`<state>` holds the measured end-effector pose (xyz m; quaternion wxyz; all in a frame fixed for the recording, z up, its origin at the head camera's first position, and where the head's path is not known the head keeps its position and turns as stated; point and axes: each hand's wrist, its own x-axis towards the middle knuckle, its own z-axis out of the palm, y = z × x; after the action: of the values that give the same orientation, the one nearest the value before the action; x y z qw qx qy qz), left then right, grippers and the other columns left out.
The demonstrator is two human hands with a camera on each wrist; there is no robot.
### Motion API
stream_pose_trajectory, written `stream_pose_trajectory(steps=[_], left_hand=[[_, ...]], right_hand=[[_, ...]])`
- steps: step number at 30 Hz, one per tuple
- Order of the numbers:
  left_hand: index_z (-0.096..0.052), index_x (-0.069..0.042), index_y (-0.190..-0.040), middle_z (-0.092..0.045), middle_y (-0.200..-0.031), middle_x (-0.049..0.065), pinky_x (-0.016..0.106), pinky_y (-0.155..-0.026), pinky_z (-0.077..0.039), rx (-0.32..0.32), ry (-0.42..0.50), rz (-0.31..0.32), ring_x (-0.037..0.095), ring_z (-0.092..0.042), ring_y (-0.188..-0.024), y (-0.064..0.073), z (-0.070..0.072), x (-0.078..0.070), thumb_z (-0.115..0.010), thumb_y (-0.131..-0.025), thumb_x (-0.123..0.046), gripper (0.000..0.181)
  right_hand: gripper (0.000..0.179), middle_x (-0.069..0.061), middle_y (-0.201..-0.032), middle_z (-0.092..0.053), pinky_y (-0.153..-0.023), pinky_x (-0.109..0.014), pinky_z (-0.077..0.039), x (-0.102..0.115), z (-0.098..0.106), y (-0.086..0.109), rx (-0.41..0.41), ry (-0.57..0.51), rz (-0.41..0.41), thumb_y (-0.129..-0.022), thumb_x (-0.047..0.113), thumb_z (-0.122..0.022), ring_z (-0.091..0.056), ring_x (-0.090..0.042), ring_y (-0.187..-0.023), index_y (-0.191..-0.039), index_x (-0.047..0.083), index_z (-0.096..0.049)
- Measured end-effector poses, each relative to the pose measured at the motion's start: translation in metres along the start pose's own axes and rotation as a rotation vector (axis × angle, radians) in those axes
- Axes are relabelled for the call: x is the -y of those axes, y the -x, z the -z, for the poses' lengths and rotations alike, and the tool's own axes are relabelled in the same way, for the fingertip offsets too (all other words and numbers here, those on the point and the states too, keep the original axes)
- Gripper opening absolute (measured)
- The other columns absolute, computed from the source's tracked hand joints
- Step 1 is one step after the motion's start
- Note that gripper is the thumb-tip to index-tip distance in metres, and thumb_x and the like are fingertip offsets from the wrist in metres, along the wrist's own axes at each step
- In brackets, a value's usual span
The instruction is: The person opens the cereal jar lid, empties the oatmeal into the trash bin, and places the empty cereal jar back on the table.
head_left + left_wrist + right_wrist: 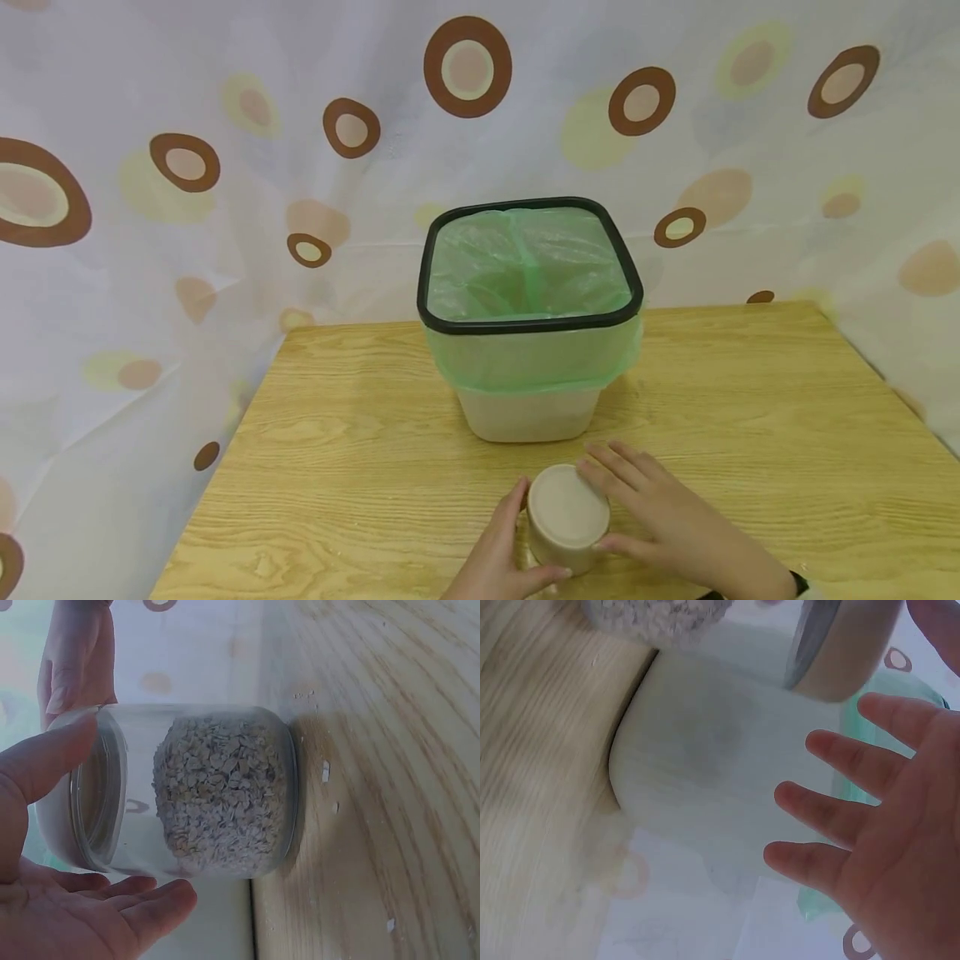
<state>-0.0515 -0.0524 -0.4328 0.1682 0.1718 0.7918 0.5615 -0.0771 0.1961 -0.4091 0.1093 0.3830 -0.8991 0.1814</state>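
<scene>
A glass jar [217,791] partly filled with oat flakes stands upright on the table, its beige lid [568,506] on top. My left hand [498,550] curves round the jar's left and near side; in the left wrist view the thumb lies against the lid and the fingers along the glass. On the other side is my right hand [660,517], fingers straight and spread, fingertips right at the lid's edge. From the right wrist view, the right hand [877,802] has an open palm beside the lid.
Just behind the jar stands a white bin [528,417] with a black rim [525,327] and a green liner bag [472,267]. Small oat flakes [325,772] lie scattered on the wooden table [337,467]. A sheet [390,192] with round patterns hangs behind the table.
</scene>
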Motion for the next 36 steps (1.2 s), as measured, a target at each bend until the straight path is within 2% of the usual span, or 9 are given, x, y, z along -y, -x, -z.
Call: stream_pose_trajectory(steps=[8, 13, 20, 24, 29, 32, 36], left_hand=[[-0.019, 0.006, -0.150, -0.032, -0.150, 0.021, 0.065, -0.103, -0.029, -0.025, 0.026, 0.040, 0.042, -0.033, -0.134, -0.005, -0.003, 0.003, -0.080, -0.081, -0.027, 0.098], [-0.014, 0.007, -0.150, -0.026, -0.152, 0.024, 0.065, -0.104, -0.028, -0.029, 0.069, 0.028, 0.043, -0.029, -0.136, -0.007, -0.008, 0.008, -0.079, -0.082, -0.028, 0.100], [-0.008, 0.008, -0.151, -0.019, -0.154, 0.029, 0.064, -0.105, -0.026, -0.050, 0.105, 0.065, 0.046, -0.026, -0.138, -0.010, -0.015, 0.010, -0.078, -0.083, -0.033, 0.106], [-0.009, 0.008, -0.151, -0.019, -0.154, 0.028, 0.063, -0.107, -0.025, -0.063, 0.112, 0.036, 0.045, -0.026, -0.138, -0.012, -0.018, 0.012, -0.079, -0.081, -0.026, 0.105], [-0.011, 0.006, -0.151, -0.026, -0.153, 0.024, 0.050, -0.106, -0.034, -0.093, 0.053, 0.032, 0.038, -0.037, -0.134, -0.018, -0.021, 0.012, -0.079, -0.079, -0.023, 0.103], [-0.012, 0.008, -0.149, -0.030, -0.151, 0.025, 0.049, -0.103, -0.039, -0.130, -0.010, 0.031, 0.040, -0.042, -0.131, -0.021, -0.022, 0.012, -0.080, -0.078, -0.022, 0.103], [-0.013, 0.011, -0.148, -0.031, -0.148, 0.030, 0.051, -0.100, -0.041, -0.168, -0.054, 0.044, 0.043, -0.044, -0.128, -0.021, -0.021, 0.012, -0.082, -0.075, -0.020, 0.106]], right_hand=[[0.074, -0.013, -0.141, -0.051, -0.086, -0.058, -0.047, 0.006, -0.007, -0.005, -0.054, 0.042, 0.055, -0.087, 0.057, -0.060, -0.047, -0.039, -0.124, -0.144, 0.013, -0.045], [0.071, -0.012, -0.140, -0.051, -0.084, -0.057, -0.048, 0.010, -0.011, -0.009, -0.068, 0.047, 0.088, -0.088, 0.056, -0.059, -0.051, -0.037, -0.120, -0.144, 0.015, -0.045], [0.073, -0.014, -0.145, -0.044, -0.087, -0.052, -0.048, 0.023, -0.019, -0.017, -0.033, 0.009, 0.075, -0.088, 0.056, -0.060, -0.049, -0.033, -0.124, -0.147, 0.017, -0.043], [0.070, -0.014, -0.143, -0.046, -0.089, -0.053, -0.046, 0.030, -0.025, -0.023, -0.031, 0.012, 0.047, -0.090, 0.056, -0.058, -0.047, -0.032, -0.125, -0.145, 0.015, -0.044], [0.058, -0.010, -0.130, -0.055, -0.084, -0.052, -0.049, 0.036, -0.039, -0.032, -0.117, 0.079, 0.021, -0.094, 0.053, -0.056, -0.054, -0.031, -0.114, -0.136, 0.012, -0.055], [0.052, -0.008, -0.124, -0.057, -0.081, -0.051, -0.049, 0.038, -0.045, -0.037, -0.158, 0.098, 0.004, -0.095, 0.050, -0.055, -0.055, -0.029, -0.108, -0.132, 0.013, -0.059], [0.049, -0.006, -0.121, -0.057, -0.080, -0.049, -0.049, 0.039, -0.048, -0.043, -0.166, 0.097, -0.013, -0.095, 0.050, -0.054, -0.054, -0.026, -0.106, -0.130, 0.015, -0.060]])
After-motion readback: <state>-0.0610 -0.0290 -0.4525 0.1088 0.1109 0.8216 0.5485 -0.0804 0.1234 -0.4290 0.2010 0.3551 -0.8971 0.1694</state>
